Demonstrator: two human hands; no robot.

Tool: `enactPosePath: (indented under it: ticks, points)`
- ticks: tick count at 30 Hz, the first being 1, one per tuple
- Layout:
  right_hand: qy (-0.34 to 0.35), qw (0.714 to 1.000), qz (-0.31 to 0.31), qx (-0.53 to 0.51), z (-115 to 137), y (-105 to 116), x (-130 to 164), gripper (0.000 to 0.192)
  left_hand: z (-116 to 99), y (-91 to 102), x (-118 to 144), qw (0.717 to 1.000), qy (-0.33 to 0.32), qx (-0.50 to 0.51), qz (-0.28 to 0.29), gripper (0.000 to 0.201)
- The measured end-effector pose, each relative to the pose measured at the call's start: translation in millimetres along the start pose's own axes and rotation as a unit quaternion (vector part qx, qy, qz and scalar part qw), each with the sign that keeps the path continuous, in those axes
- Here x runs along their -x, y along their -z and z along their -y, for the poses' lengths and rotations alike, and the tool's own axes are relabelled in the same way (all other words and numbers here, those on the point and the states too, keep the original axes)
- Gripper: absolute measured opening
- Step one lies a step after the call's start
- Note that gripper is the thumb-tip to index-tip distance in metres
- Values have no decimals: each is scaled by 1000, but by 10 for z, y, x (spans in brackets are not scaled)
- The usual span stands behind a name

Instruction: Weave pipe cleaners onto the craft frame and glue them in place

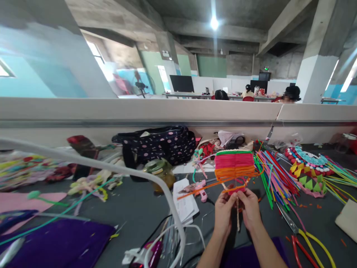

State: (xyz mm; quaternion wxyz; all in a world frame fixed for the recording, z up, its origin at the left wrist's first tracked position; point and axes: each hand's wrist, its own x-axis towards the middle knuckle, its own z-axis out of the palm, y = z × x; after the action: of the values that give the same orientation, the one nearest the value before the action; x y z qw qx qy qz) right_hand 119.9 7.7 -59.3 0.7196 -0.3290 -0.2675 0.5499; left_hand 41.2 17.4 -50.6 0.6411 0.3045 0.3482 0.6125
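A panel of pipe cleaners, laid in rows of green, pink and orange with a pale border, stands up in front of me. At its lower end, my left hand pinches the piece between thumb and fingers. My right hand does the same just beside it, the thumbs almost meeting. Pink rows show between the fingertips, and a pale stem hangs down between the hands. A long orange pipe cleaner sticks out to the left. The fingers hide part of the lower edge.
A pink glue gun lies on papers left of my hands. Loose pipe cleaners and scissors are at the right. A dotted bag and glass jar stand behind. A white curved tube crosses the left foreground. People sit beyond the partition.
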Motion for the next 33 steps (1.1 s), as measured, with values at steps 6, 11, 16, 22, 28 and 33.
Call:
enactPosePath:
  ticks: [6, 11, 16, 22, 28, 33]
  points:
    - [8, 998, -38, 49, -18, 6, 3, 21, -59, 89, -34, 999, 24, 20, -17, 39]
    - [5, 994, -65, 91, -54, 11, 11, 26, -120, 140, -42, 995, 51, 60, -56, 30]
    - [7, 990, -95, 105, -45, -5, 47, 27, -152, 138, -16, 993, 69, 76, -59, 27]
    - [0, 991, -99, 87, 34, -62, 103, 26, -203, 125, -15, 992, 86, 81, -45, 26]
    - [-32, 996, -71, 54, 64, -67, 120, 23, -248, 117, -24, 987, 120, 110, 2, 25]
    - [-32, 996, -53, 60, 60, -92, 131, 24, -215, 140, -38, 977, 143, 152, 31, 26]
